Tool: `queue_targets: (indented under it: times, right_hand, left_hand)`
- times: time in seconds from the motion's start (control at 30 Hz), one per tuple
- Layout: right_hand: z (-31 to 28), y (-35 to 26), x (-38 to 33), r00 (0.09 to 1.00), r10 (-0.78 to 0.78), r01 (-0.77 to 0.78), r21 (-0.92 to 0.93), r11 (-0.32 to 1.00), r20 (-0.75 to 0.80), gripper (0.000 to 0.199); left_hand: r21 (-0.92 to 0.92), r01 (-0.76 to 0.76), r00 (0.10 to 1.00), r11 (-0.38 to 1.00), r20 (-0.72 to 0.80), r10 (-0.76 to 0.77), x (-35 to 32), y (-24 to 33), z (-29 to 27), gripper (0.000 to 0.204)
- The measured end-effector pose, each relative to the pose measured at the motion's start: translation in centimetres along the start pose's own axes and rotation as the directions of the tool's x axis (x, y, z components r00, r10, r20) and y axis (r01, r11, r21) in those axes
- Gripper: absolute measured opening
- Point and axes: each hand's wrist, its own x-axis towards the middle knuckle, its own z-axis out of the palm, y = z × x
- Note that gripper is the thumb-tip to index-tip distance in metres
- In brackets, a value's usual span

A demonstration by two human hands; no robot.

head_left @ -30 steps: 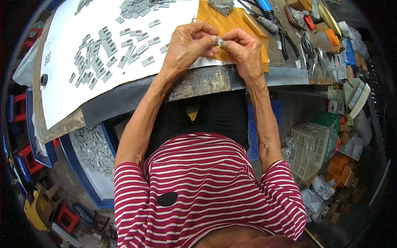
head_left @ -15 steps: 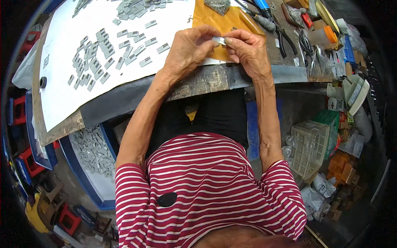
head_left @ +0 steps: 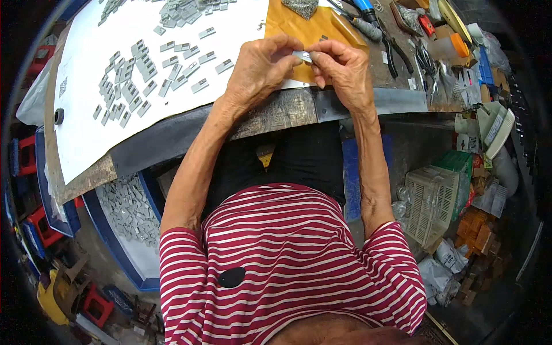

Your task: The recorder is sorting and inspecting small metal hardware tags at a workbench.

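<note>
A small grey rectangular piece [head_left: 301,56] is pinched between the fingertips of both my hands, just above the near edge of an orange-yellow sheet [head_left: 282,26]. My left hand [head_left: 260,66] grips its left end between thumb and forefinger. At the other end, my right hand [head_left: 344,69] has thumb and forefinger closed on it, its other fingers curled. Whether a tiny second part sits in the right fingertips cannot be made out. Many similar grey pieces [head_left: 144,63] with dark slots lie on the white sheet [head_left: 86,135] to the left.
A heap of small metal parts [head_left: 301,7] rests on the orange-yellow sheet. Black-handled pliers [head_left: 397,57] and an orange-lidded container [head_left: 451,50] are on the bench's right. Below the bench, left, stands a blue-rimmed tray [head_left: 150,282] of grey pieces; a cream plastic crate [head_left: 428,201] stands right.
Both hands stay over nearly the same spot with the grey piece between them. My right fingers have shifted slightly at its right end. The whole view has moved a little.
</note>
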Motion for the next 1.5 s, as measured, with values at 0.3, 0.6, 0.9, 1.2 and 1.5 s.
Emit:
queue_targets:
  times: [0.3, 0.6, 0.9, 1.2, 1.5]
  right_hand:
    - [0.2, 0.1, 0.2, 1.000, 0.004, -0.004, 0.013, 1.000, -0.029, 0.012]
    - [0.5, -0.4, 0.0, 0.997, 0.068, -0.069, -0.014, 0.998, -0.022, 0.015]
    - [0.5, -0.1, 0.1, 0.997, -0.001, 0.002, 0.022, 1.000, -0.080, 0.019]
    - [-0.6, 0.3, -0.3, 0.990, -0.032, 0.029, -0.025, 0.999, -0.136, 0.015]
    - [-5.1, 2.5, 1.4, 0.947, -0.189, 0.075, -0.397, 0.915, -0.259, 0.014]
  left_hand:
    - [0.077, -0.036, 0.999, 0.996, 0.000, 0.036, 0.0, 0.1, -0.1, 0.017]
    - [0.162, -0.217, 0.973, 0.963, -0.039, 0.226, -0.1, -0.6, 0.0, 0.017]
    - [0.340, -0.094, 0.976, 0.936, -0.153, 0.153, 0.2, -0.5, -3.1, 0.016]
    - [0.613, 0.042, 0.986, 0.789, -0.152, 0.065, 0.6, -3.1, -7.7, 0.018]
    - [0.562, 0.179, 0.977, 0.807, -0.195, -0.081, 0.8, -3.0, -7.7, 0.019]
